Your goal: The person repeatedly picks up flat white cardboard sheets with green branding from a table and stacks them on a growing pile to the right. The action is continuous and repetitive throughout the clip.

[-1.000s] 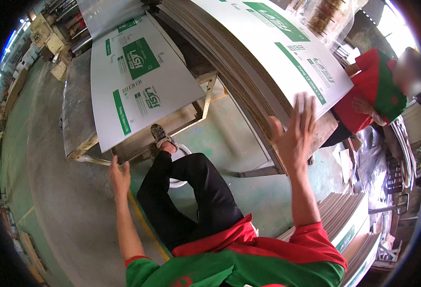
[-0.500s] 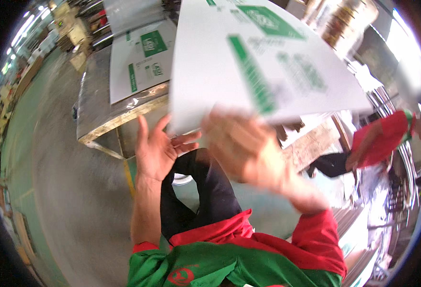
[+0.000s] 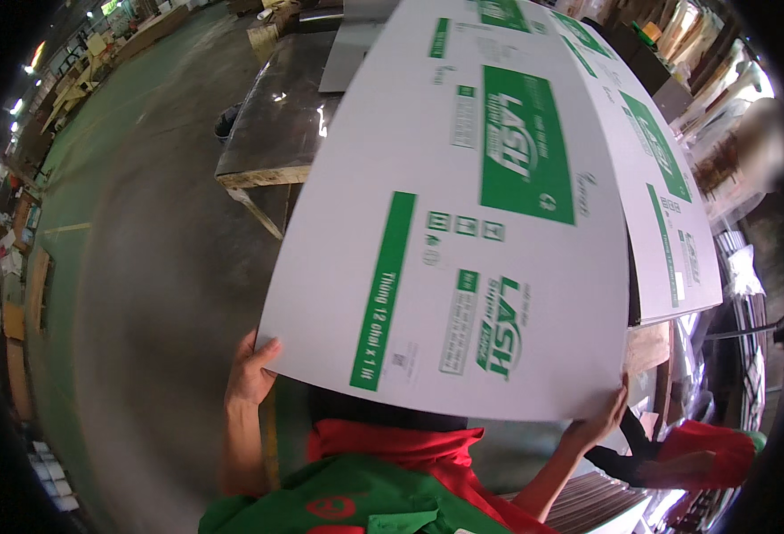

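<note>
While the left hand (image 3: 251,372) grips the near-left corner of a large, flat white cardboard sheet with green printed panels (image 3: 468,240), thumb on top and fingers tucked under, the right hand (image 3: 601,422) is closed around the near-right corner, though its hold beneath is hidden. The sheet lies between the two hands and stretches far ahead of them, so its distant end is cut off and I cannot tell what bears it. Beyond the right hand sits a pile of similar white-and-green printed cardboard sheets (image 3: 677,191); ahead of the left hand stands a dark bench with a shiny top and wooden edge (image 3: 276,116). Held only at two near corners, the long sheet could sag or crease if its far end lacks support. Uneven lifting could twist it, and a swing rightward could snag its long edge on the pile.
</note>
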Tool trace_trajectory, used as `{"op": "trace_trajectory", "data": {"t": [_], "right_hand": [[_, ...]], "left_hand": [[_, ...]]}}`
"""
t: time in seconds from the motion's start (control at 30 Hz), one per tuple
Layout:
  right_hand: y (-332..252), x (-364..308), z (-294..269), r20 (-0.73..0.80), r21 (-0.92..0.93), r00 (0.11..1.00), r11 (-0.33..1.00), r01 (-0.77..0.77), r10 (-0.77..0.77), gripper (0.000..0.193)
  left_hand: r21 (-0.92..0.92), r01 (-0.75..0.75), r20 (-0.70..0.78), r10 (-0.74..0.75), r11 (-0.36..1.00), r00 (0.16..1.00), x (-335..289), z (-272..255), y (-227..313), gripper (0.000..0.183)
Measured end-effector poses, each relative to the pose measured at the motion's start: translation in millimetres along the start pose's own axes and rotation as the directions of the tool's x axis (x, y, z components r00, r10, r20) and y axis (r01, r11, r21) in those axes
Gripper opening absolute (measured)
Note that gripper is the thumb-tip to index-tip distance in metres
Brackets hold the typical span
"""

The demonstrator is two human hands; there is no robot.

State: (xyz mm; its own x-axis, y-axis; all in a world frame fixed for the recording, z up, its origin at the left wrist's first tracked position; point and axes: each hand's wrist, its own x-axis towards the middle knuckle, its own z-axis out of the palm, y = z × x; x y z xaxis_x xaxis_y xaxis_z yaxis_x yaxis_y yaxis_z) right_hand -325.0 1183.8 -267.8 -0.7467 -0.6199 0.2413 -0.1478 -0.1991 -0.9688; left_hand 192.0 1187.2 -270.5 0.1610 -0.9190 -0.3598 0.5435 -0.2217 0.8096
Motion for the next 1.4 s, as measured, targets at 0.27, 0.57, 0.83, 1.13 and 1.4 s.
{"op": "trace_trajectory", "data": {"t": [0.27, 0.57, 0.83, 1.13, 1.4], "right_hand": [[71.1, -19.9, 61.8, 0.398, -0.402, 0.827, 0.886, -0.232, 0.398, 0.04], [103.1, -39.0, 25.7, 0.402, -0.507, 0.765, 0.818, -0.271, 0.503, 0.038], [58.6, -40.9, 2.7, 0.387, -0.478, 0.772, 0.825, -0.3, 0.505, 0.04], [56.5, -60.4, -30.2, 0.269, -0.579, 0.708, 0.697, -0.423, 0.653, 0.04], [146.5, 52.0, 153.1, 0.481, -0.49, 0.868, 0.858, 0.152, 0.121, 0.037]], "left_hand": [[0.069, -0.12, -0.16, 0.13, 0.99, 0.979, -3.1, -75.9, -31.3, 0.07], [0.222, -0.064, -0.302, 0.131, 0.973, 0.944, -23.4, -93.3, -89.2, 0.066], [0.494, -0.081, -0.355, 0.286, 0.866, 0.89, -60.5, -87.1, -87.5, 0.06], [0.629, -0.065, -0.4, 0.394, 0.775, 0.828, -80.8, -78.7, -107.7, 0.051], [0.556, -0.124, -0.456, 0.426, 0.822, 0.782, 139.1, -60.8, -83.6, 0.054]]}}
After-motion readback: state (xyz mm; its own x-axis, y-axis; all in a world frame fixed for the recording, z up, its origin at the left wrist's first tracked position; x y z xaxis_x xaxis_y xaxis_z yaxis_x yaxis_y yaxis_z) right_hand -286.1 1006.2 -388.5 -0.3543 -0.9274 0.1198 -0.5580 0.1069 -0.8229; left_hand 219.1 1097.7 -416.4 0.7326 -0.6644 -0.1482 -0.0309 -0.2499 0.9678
